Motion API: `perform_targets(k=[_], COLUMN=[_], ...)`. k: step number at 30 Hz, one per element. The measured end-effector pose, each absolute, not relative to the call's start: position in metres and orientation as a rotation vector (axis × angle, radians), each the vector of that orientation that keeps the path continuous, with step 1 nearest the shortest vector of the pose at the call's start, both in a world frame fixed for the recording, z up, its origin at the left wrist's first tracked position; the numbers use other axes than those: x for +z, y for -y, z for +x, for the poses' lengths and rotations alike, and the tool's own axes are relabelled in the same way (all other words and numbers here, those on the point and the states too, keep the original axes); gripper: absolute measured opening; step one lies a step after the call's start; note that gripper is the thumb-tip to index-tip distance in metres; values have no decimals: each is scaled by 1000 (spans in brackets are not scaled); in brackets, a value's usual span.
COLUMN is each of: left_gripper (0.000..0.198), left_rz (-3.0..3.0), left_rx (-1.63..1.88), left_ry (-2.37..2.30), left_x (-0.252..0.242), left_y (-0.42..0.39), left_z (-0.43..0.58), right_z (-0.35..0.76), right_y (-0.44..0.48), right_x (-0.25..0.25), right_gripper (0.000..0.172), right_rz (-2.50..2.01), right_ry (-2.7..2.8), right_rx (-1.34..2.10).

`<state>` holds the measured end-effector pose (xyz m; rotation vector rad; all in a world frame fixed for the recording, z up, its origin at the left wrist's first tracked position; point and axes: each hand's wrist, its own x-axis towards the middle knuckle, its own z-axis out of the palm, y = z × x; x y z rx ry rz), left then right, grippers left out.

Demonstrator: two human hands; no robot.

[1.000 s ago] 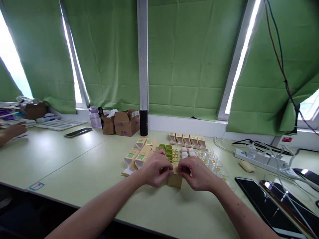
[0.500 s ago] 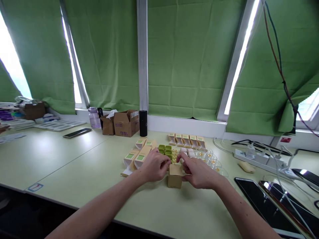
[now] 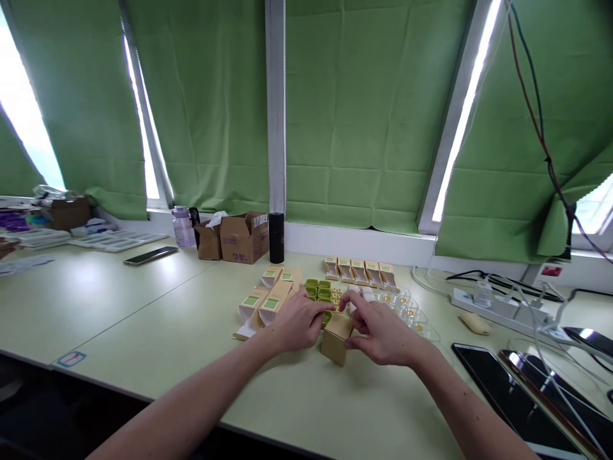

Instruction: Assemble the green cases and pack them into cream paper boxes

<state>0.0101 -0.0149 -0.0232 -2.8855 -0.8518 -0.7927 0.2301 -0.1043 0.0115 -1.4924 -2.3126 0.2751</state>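
Cardboard box (image 3: 334, 345), small and plain brown, sits on the table (image 3: 191, 358) a little below the middle of the frame, turned at an angle, its top looking covered over. The thumb of the right hand (image 3: 383, 331) is against the box's right side, while the index finger arches above it; the other fingers are partly hidden, so I cannot tell whether they close on it as a firm grip. The left hand (image 3: 297, 322) is just beside the box's upper left, index finger stretched rightward behind its top; whether this hand pinches anything is not clear either.

Progress looks partial. The box between the hands seems folded into shape, though its inside does not show. Left of the hands, a cluster of cartons with green panels (image 3: 272, 303) stands close together, and a row of five similar cartons (image 3: 357, 271) stands farther back, right of centre; pale inner surfaces show, so these look unclosed. Loose pieces seem left to deal with: green cups (image 3: 324, 292) in two columns at the centre, small yellow pieces (image 3: 336, 294) beside them, pale pink blocks (image 3: 368, 292) partly hidden, and clear cups (image 3: 409, 308) to the right.
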Motion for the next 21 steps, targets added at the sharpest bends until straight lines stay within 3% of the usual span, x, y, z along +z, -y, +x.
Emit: perform_targets(k=[14,21], left_gripper=[18,16], left_rz=[-2921,-2942], left_rx=[-891,-951], left_ry=[717,609], left_x=[-24,-25], left_y=[15,16], left_z=[9,8], right_z=[243,242], right_y=[99,93], right_x=[9,5], right_gripper=[50,39], right_rz=[-1650,-1824], right_ry=[2352,2256], right_rx=[168,-27])
